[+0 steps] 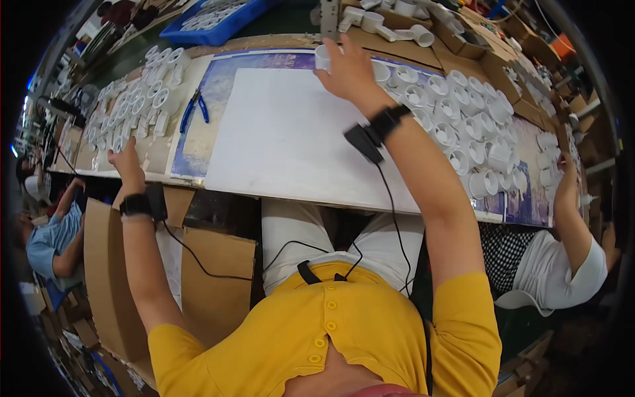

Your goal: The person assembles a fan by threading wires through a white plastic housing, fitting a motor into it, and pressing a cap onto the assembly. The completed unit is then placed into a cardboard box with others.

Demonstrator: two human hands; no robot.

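At the far side of the table, my right hand (pixel 350 69) has its thumb and fingers around a white plastic cup-shaped part (pixel 322 58), close to an upright metal post (pixel 329 20). My left hand (pixel 128 163) is at the near left edge, beside a cluster of white plastic parts with round cups and stems (pixel 135 102). Its thumb and finger are apart, with nothing visible between them. Between my hands lies a blank white sheet (pixel 284 132). Blue-handled pliers (pixel 194 110) rest left of the sheet.
Many round white cup parts (pixel 463 122) crowd the table's right side. Behind stand a blue tray (pixel 211 23) of parts and a cardboard box (pixel 506 76). An open carton (pixel 106 278) is below my left arm. Cables hang from both wrist straps. Co-workers sit on either side.
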